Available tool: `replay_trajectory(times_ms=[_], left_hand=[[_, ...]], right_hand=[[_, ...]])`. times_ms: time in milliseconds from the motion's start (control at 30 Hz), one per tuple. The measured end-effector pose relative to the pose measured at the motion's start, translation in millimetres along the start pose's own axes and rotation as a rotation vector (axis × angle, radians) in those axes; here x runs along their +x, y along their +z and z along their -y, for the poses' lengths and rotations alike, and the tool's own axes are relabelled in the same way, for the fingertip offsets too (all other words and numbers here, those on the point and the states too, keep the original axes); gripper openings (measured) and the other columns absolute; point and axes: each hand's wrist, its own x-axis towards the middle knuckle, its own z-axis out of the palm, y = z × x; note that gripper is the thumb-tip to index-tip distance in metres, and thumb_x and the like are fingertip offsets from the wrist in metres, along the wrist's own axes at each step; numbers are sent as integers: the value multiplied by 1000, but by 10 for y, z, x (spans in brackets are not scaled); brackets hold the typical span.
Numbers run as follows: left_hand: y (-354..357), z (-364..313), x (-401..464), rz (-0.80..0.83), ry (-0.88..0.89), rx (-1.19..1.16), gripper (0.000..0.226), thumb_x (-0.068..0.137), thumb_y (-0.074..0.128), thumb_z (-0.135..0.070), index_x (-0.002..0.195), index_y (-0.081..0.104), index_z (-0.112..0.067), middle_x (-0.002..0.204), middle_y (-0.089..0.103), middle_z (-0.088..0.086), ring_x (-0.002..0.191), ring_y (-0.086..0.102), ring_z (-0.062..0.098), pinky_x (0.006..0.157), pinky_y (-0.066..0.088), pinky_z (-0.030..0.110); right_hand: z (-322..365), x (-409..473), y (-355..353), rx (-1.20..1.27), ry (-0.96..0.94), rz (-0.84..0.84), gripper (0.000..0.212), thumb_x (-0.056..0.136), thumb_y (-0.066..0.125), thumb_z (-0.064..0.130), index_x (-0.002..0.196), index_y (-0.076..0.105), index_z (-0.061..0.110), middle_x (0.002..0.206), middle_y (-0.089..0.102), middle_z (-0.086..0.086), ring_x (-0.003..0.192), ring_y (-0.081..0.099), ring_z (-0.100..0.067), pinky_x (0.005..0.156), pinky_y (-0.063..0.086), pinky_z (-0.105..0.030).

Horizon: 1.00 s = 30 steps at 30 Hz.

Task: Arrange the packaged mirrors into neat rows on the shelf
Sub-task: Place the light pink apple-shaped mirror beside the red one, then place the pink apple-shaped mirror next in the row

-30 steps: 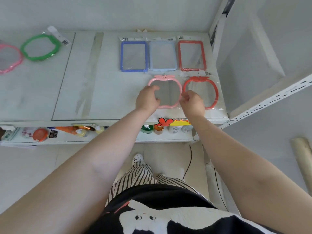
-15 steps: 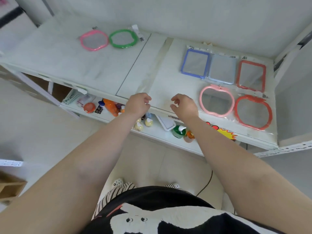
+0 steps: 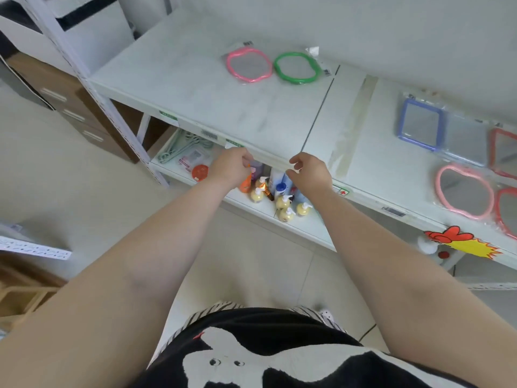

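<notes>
On the white shelf (image 3: 212, 107), a pink round packaged mirror (image 3: 248, 64) and a green one (image 3: 297, 68) lie side by side at the back. At the right lie a blue rectangular mirror (image 3: 420, 125), a pale blue one (image 3: 466, 144), a red one (image 3: 505, 152), a pink apple-shaped one (image 3: 465, 191) and a red apple-shaped one (image 3: 507, 212), the last cut off by the frame edge. My left hand (image 3: 231, 167) and my right hand (image 3: 309, 170) hover at the shelf's front edge, fingers loosely curled, holding nothing.
The lower shelf carries pump bottles (image 3: 284, 203), an orange tube (image 3: 246, 184), green hangers (image 3: 179, 147) and a red-lidded jar (image 3: 200, 172). Brown cardboard boxes (image 3: 70, 102) stand at the left. A yellow and red sticker (image 3: 464, 243) hangs on the shelf edge.
Both hands left the pink apple mirror and moved left along the shelf front. My view swung left, so the arranged mirrors now sit at the right.
</notes>
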Motion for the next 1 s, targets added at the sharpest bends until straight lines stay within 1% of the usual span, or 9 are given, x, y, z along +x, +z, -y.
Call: replay_trajectory(times_ms=[133,233,367,433,500,633,800,900,1000], left_hand=[[-449,328,184,-52,-23,-47,32,80,51,-12,106,66,-21,108,68,0,97,62,18,74,41,23],[-599,467,386,-56,-14,-51,32,81,50,-11,107,66,-20,109,68,2,102,62,20,79,42,22],[-715,553,695,-74,-20,-76,30,81,52,-10,106,67,-17,107,68,3,101,61,19,81,40,20],[-797,563,896,-70,-22,-60,29,82,54,-10,108,66,-17,108,67,3,102,60,19,82,42,22],[-913,562,1110,-74,-26,-63,28,83,56,-11,109,66,-16,108,67,4,103,61,21,87,47,27],[-1188,584,1505,-87,-58,-95,26,84,57,-14,109,65,-15,110,66,4,102,61,23,90,51,32],[-1407,672,2009,-97,-138,-165,28,87,57,-18,114,64,-13,122,64,6,112,59,24,93,44,27],[-1411,682,2359,-84,-185,-205,30,88,57,-19,117,63,-14,128,60,5,117,57,24,96,43,28],[-1366,645,2756,-51,-193,-282,33,89,57,-20,120,61,-12,131,58,6,119,56,25,98,43,29]], right_hand=[[487,164,210,12,14,-9,26,84,62,27,110,61,24,106,64,4,86,56,-14,73,44,-26],[701,331,304,8,31,-14,27,84,62,28,111,62,24,106,64,4,86,56,-14,75,44,-26],[873,644,409,3,43,-16,26,84,63,30,110,62,23,103,64,5,85,56,-14,74,45,-27],[943,875,460,23,49,-21,26,84,63,30,109,62,23,102,63,5,84,57,-15,76,50,-31],[1035,1146,492,42,58,-14,26,85,62,29,110,61,22,101,62,5,82,57,-16,78,53,-33],[1284,1718,483,54,72,2,27,86,62,29,112,61,22,96,59,6,77,57,-18,74,51,-31],[1526,2327,475,79,87,-28,30,85,62,28,114,61,19,89,58,7,75,56,-18,68,44,-27],[1582,2639,498,106,132,-50,33,86,64,30,116,61,18,92,60,5,71,55,-16,66,38,-24],[1576,2945,505,140,183,-91,37,86,64,30,120,59,17,102,65,-1,82,58,-20,70,39,-26]])
